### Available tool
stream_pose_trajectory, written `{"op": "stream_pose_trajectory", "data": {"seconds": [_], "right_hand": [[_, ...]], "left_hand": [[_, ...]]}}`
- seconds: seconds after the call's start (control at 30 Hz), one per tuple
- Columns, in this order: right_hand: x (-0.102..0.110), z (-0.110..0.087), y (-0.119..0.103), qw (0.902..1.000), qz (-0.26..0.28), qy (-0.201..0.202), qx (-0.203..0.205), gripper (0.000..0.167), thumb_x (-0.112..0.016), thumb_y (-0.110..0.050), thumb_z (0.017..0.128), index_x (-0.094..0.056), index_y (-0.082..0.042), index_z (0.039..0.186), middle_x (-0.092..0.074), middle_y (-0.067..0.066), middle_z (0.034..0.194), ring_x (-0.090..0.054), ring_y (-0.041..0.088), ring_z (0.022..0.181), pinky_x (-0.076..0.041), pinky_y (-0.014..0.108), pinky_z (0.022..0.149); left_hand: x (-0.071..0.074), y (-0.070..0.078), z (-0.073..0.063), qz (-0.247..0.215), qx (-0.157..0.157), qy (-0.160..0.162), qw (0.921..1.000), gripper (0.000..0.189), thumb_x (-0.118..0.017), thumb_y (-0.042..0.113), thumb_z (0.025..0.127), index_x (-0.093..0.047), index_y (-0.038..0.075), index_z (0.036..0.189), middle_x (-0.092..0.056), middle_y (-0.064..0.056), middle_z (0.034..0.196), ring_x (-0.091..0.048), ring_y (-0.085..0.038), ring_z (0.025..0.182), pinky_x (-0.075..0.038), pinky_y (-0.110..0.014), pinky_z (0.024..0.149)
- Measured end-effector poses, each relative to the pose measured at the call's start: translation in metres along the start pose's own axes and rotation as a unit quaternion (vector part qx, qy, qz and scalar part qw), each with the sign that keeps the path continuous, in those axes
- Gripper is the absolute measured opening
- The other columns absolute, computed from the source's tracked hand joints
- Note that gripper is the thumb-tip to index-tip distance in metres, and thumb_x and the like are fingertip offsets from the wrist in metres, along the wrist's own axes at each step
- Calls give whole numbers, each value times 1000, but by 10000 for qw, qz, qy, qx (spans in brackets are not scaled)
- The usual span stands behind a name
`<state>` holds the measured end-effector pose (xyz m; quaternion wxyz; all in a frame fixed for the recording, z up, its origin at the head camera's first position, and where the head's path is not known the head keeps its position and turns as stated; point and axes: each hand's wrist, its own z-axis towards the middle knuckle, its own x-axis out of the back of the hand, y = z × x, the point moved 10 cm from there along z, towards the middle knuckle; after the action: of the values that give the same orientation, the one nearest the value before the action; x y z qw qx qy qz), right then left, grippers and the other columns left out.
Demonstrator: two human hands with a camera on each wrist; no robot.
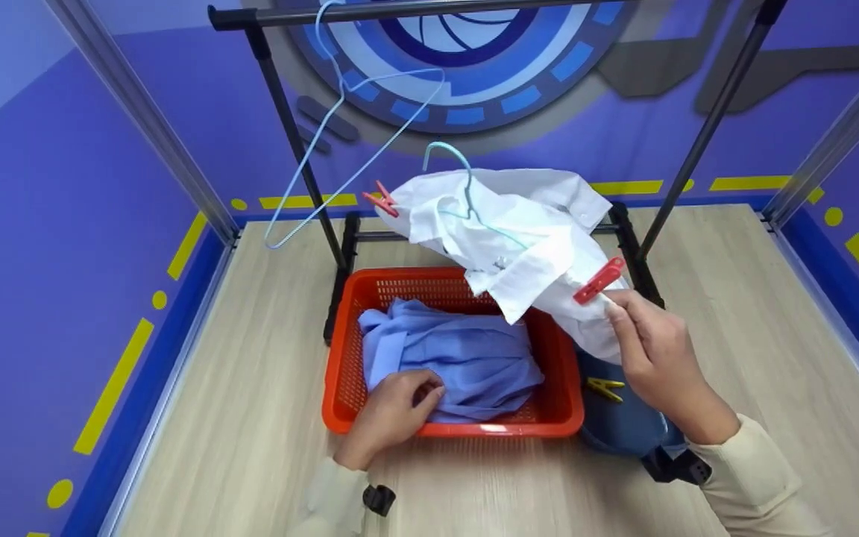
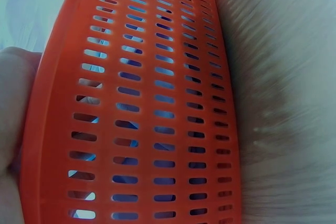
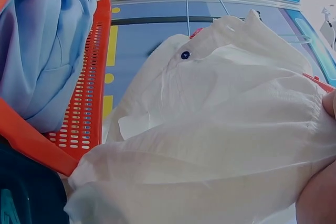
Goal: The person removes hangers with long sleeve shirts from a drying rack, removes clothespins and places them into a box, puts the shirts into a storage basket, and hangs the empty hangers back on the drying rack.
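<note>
My right hand (image 1: 657, 354) pinches the shoulder end of a white shirt (image 1: 541, 198) beside a red clothespin (image 1: 599, 281). The shirt is on a light blue wire hanger (image 1: 467, 175), whose hook sticks up from the collar. A second red clothespin (image 1: 382, 200) clips the far shoulder. In the right wrist view, the white shirt (image 3: 220, 129) spreads across the middle. My left hand (image 1: 394, 406) lies over the front left rim of a red basket (image 1: 489, 429), fingers loosely curled, near a folded blue garment (image 1: 459, 358). The left wrist view shows mostly the basket's slotted wall (image 2: 142, 103).
Above the basket stands a black clothes rack (image 1: 429, 10) with an empty blue wire hanger (image 1: 332, 112) on its bar. Right of the basket, a dark blue container (image 1: 623, 429) holds a yellow clothespin (image 1: 605, 388). Purple panels (image 1: 34, 224) enclose the wooden tabletop (image 1: 236, 388).
</note>
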<state>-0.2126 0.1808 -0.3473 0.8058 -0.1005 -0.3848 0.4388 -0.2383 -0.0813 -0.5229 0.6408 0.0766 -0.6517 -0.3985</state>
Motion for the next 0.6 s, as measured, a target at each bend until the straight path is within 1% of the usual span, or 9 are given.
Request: {"op": "stream_pose_trajectory", "data": {"seconds": [0.2, 0.3, 0.37, 0.47, 0.53, 0.6], "right_hand": [[-5, -6, -3, 9999, -69, -120, 25, 22, -60, 13, 85, -65, 1, 102, -71, 10, 94, -62, 12, 75, -46, 4, 78], [-6, -8, -5, 9999, -72, -106, 86, 22, -60, 13, 84, -66, 0, 101, -72, 9, 94, -62, 11, 74, -47, 6, 76], [-8, -10, -6, 9998, -20, -151, 105, 21, -60, 12, 85, -66, 0, 101, -71, 8, 92, -59, 8, 74, -47, 6, 73], [-10, -13, -9, 9995, 74, -155, 267, 20, -60, 11, 86, -66, -1, 101, -70, 8, 91, -55, 6, 73, -46, 10, 68], [-12, -14, -12, 9990, 136, -172, 387, 19, -60, 10, 86, -66, -1, 101, -70, 7, 91, -54, 7, 72, -46, 11, 67], [-14, -16, -14, 9987, 169, -219, 434, 21, -60, 11, 85, -66, -1, 101, -70, 7, 92, -55, 7, 73, -48, 11, 69]], "left_hand": [[2, 0, -1, 46, -42, 130, 9999, 12, -59, 24, 95, -69, 19, 93, -69, 7, 89, -64, -7, 84, -53, -29, 80], [3, 1, -1, 63, -45, 192, 9998, 11, -60, 24, 95, -69, 19, 93, -69, 7, 88, -64, -7, 84, -53, -29, 80], [3, 1, -1, 63, -49, 218, 9997, 11, -60, 24, 95, -70, 19, 93, -69, 7, 88, -64, -7, 84, -53, -30, 80], [4, 1, -1, 82, -49, 226, 9997, 11, -60, 24, 95, -70, 18, 93, -69, 6, 88, -64, -8, 83, -54, -30, 80], [4, 1, -1, 90, -47, 238, 9997, 11, -60, 24, 95, -70, 18, 93, -69, 6, 88, -64, -8, 83, -54, -30, 80], [4, 1, 0, 92, -40, 244, 9997, 11, -60, 24, 95, -69, 18, 92, -69, 6, 87, -64, -9, 82, -54, -30, 79]]}}
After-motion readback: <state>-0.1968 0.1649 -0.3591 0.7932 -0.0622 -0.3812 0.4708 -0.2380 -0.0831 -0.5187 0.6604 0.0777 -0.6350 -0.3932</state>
